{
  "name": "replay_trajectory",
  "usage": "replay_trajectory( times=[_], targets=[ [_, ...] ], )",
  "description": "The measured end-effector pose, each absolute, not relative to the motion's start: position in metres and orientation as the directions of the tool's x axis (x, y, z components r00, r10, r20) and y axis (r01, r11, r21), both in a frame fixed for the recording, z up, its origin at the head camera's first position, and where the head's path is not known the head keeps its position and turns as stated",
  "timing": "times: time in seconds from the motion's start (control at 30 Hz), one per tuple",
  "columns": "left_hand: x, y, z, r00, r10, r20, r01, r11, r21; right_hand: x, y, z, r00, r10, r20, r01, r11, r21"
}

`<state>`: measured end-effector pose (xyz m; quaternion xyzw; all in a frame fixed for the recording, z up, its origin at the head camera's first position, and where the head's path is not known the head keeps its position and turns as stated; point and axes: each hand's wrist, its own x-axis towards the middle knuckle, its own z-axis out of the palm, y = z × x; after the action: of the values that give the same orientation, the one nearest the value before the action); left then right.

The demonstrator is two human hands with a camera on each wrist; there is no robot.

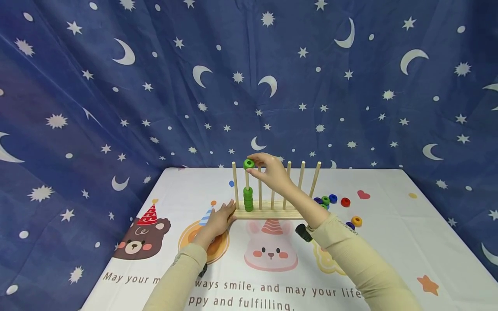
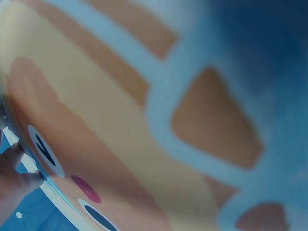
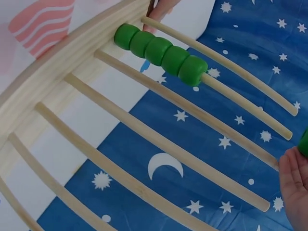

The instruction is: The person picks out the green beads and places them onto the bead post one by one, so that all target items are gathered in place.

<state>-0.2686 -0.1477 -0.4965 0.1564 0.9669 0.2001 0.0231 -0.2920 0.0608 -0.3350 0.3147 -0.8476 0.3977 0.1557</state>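
A wooden peg rack (image 1: 268, 215) with several upright pegs stands on the table. Several green beads (image 1: 248, 199) are stacked on its second peg from the left; in the right wrist view the stacked green beads (image 3: 160, 50) fill the lower part of that peg. My right hand (image 1: 272, 172) pinches another green bead (image 1: 248, 163) between thumb and fingers, close to the top of the same peg. The held green bead (image 3: 303, 143) shows only partly at the right wrist view's edge. My left hand (image 1: 221, 219) rests with extended fingers against the base's left end.
Loose beads lie right of the rack: a red bead (image 1: 345, 202), an orange bead (image 1: 356, 221), a blue bead (image 1: 333, 198) and several more, partly behind the right forearm. A printed white tablecloth (image 1: 389, 259) covers the table. Behind hangs a blue star-patterned curtain (image 1: 233, 112).
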Motion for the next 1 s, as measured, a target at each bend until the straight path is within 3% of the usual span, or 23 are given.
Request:
replay_trajectory(
  times=[0.23,0.57,1.0],
  targets=[
    [-0.27,-0.148,-0.497,-0.95,0.311,0.01,0.289,0.87,0.399,-0.298,0.056,-0.327,-0.744,-0.417,0.521,-0.667,0.494,-0.558],
    [-0.27,-0.148,-0.498,-0.95,0.311,0.004,0.288,0.873,0.394,-0.303,0.052,-0.319,-0.802,-0.433,0.411,-0.596,0.541,-0.594],
    [-0.27,-0.148,-0.499,-0.952,0.305,0.008,0.281,0.867,0.412,-0.308,0.048,-0.317,-0.825,-0.435,0.362,-0.564,0.581,-0.587]
  ],
)
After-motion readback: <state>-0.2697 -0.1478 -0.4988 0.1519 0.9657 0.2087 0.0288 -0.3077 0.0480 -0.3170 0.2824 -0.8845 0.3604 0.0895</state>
